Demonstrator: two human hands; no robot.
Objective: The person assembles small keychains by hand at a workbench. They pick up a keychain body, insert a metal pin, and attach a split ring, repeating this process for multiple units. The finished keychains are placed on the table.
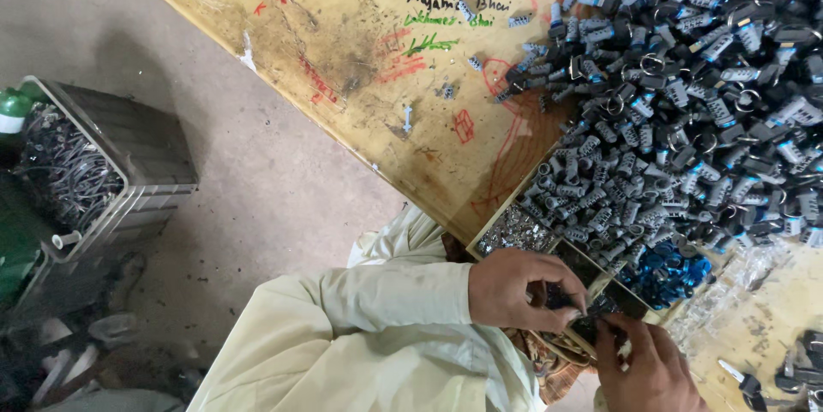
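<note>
While both hands meet at the near edge of the table (343, 26), the left hand (519, 289) has its fingers curled down and pinched together on a small dark part (561, 299), thumb and fingertips closed right on it. Just right of and a bit below that pinch, the right hand (647, 369) has its fingertips bunched on another small dark piece (590, 326), though what exactly it's squeezing is too hidden to make out. Both pinches sit nearly touching each other, right over a divided wooden tray (506, 206). Straight above the grip, one compartment holds small silvery bits (517, 232), and up and right of it there's a pocket of shiny blue pieces (664, 275). Further up from the hands, a huge heap of grey and black parts (686, 95) with metal rings covers the table. Way off left of the grip, on the floor, a grey crate (129, 155) sits full of dark wiry stuff.
</note>
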